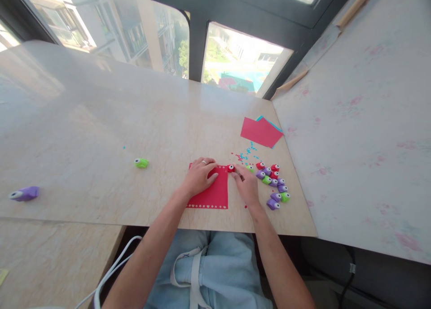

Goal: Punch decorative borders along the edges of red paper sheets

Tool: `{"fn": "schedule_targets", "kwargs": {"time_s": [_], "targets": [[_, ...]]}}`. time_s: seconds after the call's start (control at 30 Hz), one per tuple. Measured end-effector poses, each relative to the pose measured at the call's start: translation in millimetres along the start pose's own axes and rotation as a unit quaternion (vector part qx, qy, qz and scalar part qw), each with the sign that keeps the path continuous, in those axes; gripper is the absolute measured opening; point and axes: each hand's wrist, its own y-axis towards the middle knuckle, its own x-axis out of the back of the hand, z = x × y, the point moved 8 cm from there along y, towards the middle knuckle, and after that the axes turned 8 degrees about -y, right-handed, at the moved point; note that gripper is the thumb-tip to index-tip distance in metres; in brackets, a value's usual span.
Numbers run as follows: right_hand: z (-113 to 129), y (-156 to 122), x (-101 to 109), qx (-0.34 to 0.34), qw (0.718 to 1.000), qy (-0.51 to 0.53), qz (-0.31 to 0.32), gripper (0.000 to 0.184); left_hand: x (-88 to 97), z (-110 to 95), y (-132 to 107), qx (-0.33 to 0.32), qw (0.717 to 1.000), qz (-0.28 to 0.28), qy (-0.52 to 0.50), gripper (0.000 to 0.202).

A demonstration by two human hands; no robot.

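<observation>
A red paper sheet [215, 194] lies on the marble table [101, 134], with a row of small punched holes along its near edge. My left hand [199, 174] rests flat on the sheet's upper left part, fingers spread. My right hand [245, 183] sits at the sheet's upper right corner, fingers curled around a small red paper punch [230, 168] that sits on the sheet's edge.
A cluster of several purple, green and red punches [273, 185] lies right of my right hand. Paper confetti [247, 153] is scattered behind it. Red and blue sheets [261, 132] lie at the far right. A green punch [141, 163] and a purple punch [25, 193] lie to the left.
</observation>
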Motion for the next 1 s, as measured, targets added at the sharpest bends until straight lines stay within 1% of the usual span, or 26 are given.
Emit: {"fn": "schedule_targets", "kwargs": {"time_s": [0.17,0.33,0.6,0.83,1.0], "targets": [[2,1,-4,0.025,0.999,-0.016,0.014,0.046,2.7,-1,-1,0.008,1.0,-0.004,-0.006,0.031],[11,3,-5,0.064,0.997,-0.041,0.024,0.04,7.0,2,-2,0.027,1.0,-0.009,0.005,0.029],[9,3,-5,0.059,0.998,-0.026,0.015,0.034,8.6,0,-3,0.027,0.999,-0.013,0.01,0.027],[6,5,-9,0.066,0.998,-0.013,0.021,0.034,9.6,0,-2,0.03,0.999,-0.018,0.001,0.028],[3,6,-9,0.071,0.997,-0.002,0.008,0.032,9.9,-1,-3,0.026,0.999,-0.018,-0.001,0.028]]}}
